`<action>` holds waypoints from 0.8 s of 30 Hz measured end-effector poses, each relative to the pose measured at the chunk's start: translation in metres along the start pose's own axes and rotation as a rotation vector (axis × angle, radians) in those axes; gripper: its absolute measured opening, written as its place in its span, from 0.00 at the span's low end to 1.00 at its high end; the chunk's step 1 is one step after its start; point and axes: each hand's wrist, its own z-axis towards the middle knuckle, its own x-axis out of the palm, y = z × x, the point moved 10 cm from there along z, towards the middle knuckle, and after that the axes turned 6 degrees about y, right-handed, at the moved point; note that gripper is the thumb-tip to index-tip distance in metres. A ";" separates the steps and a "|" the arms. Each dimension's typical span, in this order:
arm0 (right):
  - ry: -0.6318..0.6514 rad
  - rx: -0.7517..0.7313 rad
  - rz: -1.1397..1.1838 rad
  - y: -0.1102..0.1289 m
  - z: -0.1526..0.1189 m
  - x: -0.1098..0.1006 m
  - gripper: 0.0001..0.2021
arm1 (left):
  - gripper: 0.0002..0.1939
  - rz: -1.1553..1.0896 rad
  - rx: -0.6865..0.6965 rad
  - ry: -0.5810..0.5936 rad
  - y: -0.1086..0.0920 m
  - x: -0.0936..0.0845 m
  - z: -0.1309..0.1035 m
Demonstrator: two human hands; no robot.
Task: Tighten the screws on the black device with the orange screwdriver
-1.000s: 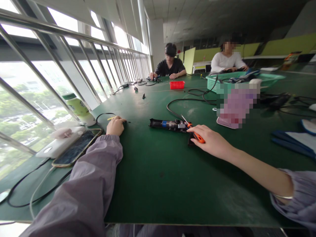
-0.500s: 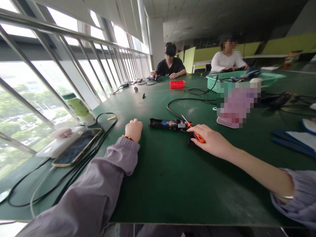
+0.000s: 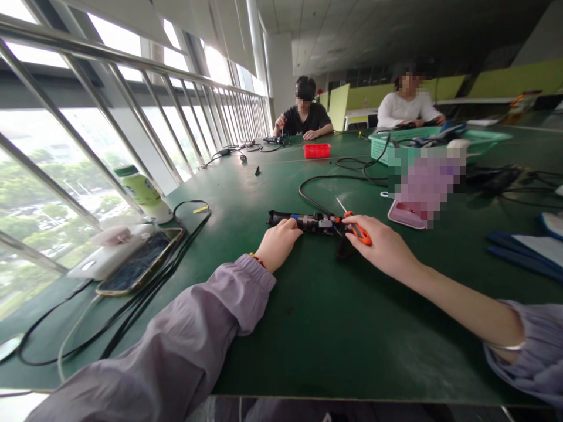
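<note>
A black cylindrical device [image 3: 323, 224] with a blue band and exposed parts lies on the green table, its cable running off behind it. My left hand [image 3: 280, 241] touches the near side of its left half, fingers closed around the barrel. An orange-handled screwdriver [image 3: 361, 233] is in my right hand [image 3: 382, 241], its metal shaft pointing up and left above the device's right end. Under the right fingers, a black part [image 3: 345, 251] of the device is partly hidden.
A red box [image 3: 316, 151] and a green basket [image 3: 382, 146] stand further back. A phone [image 3: 139, 264], cables and a bottle [image 3: 143, 192] lie or stand at the left. A pink case [image 3: 409, 211] is right. Two people sit opposite.
My left hand has moved right, from the bare table onto the device. The screwdriver has shifted slightly right with my right hand. One person opposite has raised a hand.
</note>
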 end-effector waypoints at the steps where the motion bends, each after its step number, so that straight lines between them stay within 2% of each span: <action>1: -0.029 0.033 -0.012 -0.003 0.000 -0.005 0.13 | 0.15 -0.025 -0.003 -0.016 0.004 0.001 0.001; 5: -0.035 0.117 -0.056 -0.008 -0.002 -0.011 0.12 | 0.14 -0.080 0.000 -0.056 0.011 0.002 0.004; 8: 0.001 0.086 0.013 -0.003 -0.004 -0.006 0.12 | 0.14 -0.098 -0.008 -0.064 0.011 0.000 0.005; 11: 0.049 0.058 0.176 0.001 -0.004 0.002 0.13 | 0.13 -0.087 -0.035 -0.053 0.014 0.001 0.006; 15: 0.124 -0.049 0.377 0.013 -0.004 0.012 0.13 | 0.13 -0.049 -0.086 -0.034 0.023 0.004 0.006; 19: 0.180 -0.096 0.399 0.022 -0.005 0.017 0.15 | 0.12 -0.027 -0.096 -0.051 0.026 0.002 0.005; 24: 0.159 -0.100 0.361 0.024 -0.005 0.013 0.14 | 0.10 -0.023 -0.052 -0.073 0.021 0.000 0.002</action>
